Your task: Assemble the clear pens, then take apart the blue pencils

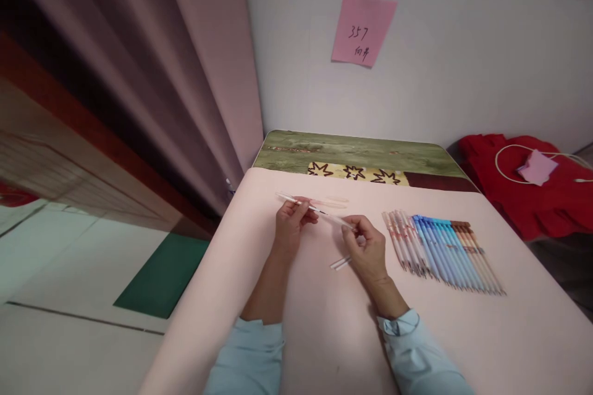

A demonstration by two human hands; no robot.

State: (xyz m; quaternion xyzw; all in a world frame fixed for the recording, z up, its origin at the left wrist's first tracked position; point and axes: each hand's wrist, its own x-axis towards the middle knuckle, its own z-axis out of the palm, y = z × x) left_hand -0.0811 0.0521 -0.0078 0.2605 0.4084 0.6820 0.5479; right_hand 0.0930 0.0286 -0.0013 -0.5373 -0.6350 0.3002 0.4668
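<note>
In front of me my left hand (291, 222) pinches a slim whitish pen barrel (286, 197) held at a slant above the table. My right hand (365, 244) has its fingers closed on the far end of a thin pale pen refill (338, 220), which lines up with the barrel. A small dark mark shows where the two meet; whether the refill sits inside the barrel I cannot tell. Behind the hands lie translucent pinkish pen parts (336, 203). Short white sticks (340, 263) rest beside my right wrist, partly hidden by the hand.
Right of my hands, several pens (449, 253) lie side by side, pale, blue and brown-topped. A pale pink cover (324, 345) spreads over the table, with a green patterned strip (361, 151) along the wall. Red cloth (500, 179) with a cable is at right, a curtain (208, 62) at left.
</note>
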